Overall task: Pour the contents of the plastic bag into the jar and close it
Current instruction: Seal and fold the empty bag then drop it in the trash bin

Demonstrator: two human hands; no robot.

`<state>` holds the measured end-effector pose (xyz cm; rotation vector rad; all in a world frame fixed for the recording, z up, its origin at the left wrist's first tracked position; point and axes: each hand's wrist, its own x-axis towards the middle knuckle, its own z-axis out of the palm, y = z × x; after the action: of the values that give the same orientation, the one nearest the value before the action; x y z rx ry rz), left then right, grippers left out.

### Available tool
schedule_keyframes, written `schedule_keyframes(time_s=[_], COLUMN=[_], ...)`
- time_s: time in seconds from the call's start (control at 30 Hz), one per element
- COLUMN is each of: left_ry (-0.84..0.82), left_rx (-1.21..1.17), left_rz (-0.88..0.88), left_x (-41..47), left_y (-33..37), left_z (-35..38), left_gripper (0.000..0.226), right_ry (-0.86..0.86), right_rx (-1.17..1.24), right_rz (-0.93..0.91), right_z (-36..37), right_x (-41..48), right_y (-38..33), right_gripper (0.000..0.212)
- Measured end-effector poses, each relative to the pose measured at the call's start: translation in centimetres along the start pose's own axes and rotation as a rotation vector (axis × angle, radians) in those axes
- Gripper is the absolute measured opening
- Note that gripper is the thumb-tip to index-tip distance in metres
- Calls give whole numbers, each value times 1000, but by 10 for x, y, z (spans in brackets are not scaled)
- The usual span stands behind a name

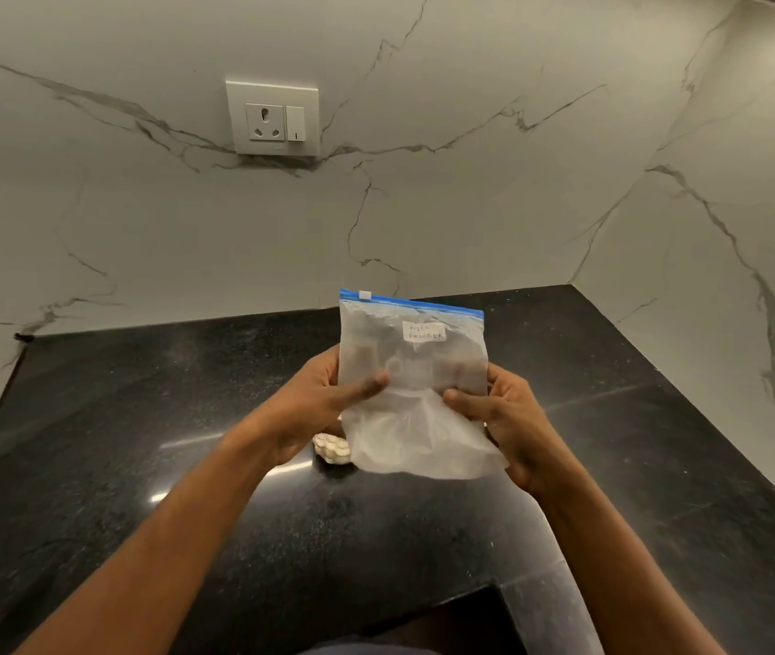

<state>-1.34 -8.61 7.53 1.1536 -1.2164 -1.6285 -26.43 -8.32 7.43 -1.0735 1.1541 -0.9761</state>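
two bare forearms reach forward over a black speckled stone countertop (149, 418), whose near edge has a step cut into it at the bottom of the view. the left hand (314, 399) and the right hand (503, 413) hold a clear zip-lock plastic bag (411, 385) upright between them, above the counter. each hand pinches one side edge of the bag at about mid-height, thumb across the front face and fingers behind it; the left thumb lies further in over the plastic than the right. white powder sits in the lower half of the bag, which bulges and creases below the thumbs. the upper half looks flat and nearly empty, and carries a small white handwritten label (425, 331) that is too blurred to read in full. a blue zip strip (418, 305) with a white slider near its left end runs along the top edge. on the counter just below and behind the bag's lower left corner lies a small cream-coloured lumpy object (331, 450), partly hidden. beyond the counter stand veined white marble walls meeting in a corner at right, and a white socket-and-switch plate (273, 117) is set in the back wall.
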Motion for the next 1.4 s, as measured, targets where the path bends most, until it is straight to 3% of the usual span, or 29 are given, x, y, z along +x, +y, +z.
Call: schedule_keyframes(time_s=[0.07, 0.17, 0.4, 0.53, 0.67, 0.73, 0.8, 0.9, 1.07, 1.13, 1.2, 1.3, 1.4], left_ry=[-31, 63, 12, -197, -125, 6, 142, 249, 304, 295, 302, 344, 374], left_rx=[34, -30, -536, -299, -58, -82, -138, -197, -271, -264, -286, -314, -322], left_rz=[-46, -69, -154, -64, 49, 107, 170, 217, 214, 192, 165, 141, 139], left_x=[-1, -1, -9, -14, -8, -4, 1, 4, 1, 0, 0, 3, 5], left_y=[-3, -8, -14, -20, -19, -17, -17, -19, -20, -23, -26, -28, -28], left_z=[-3, -7, -15, -29, -18, -7, -1, 4, 14, 23, 30, 31, 29], left_gripper=[43, 37, 40, 73, 102, 99, 72, 47, 51, 50, 49, 45, 48], right_ry=[23, 42, 150, 187, 110, 66, 40, 4, -69, -73, -1, 118, 200], right_rx=[44, 81, 535, 629, 533, 460, 422, 453, 382, 455, 507, 538, 496], right_rz=[-3, 20, 155, 222, 218, 193, 145, 26, -56, -37, -24, -61, -140], right_z=[-1, -2, 0, 2, 6, 10, 12, 11, 34, 53, 65, 70, 72], right_x=[-1, -2, -2, 1, 1, 1, 1, -1, -11, -11, -5, 8, 13], right_y=[-1, 2, 15, 19, 21, 21, 20, 18, 35, 35, 29, 24, 28], right_gripper=[32, 30, 23, 21, 23, 24, 26, 41, 98, 109, 105, 73, 56])
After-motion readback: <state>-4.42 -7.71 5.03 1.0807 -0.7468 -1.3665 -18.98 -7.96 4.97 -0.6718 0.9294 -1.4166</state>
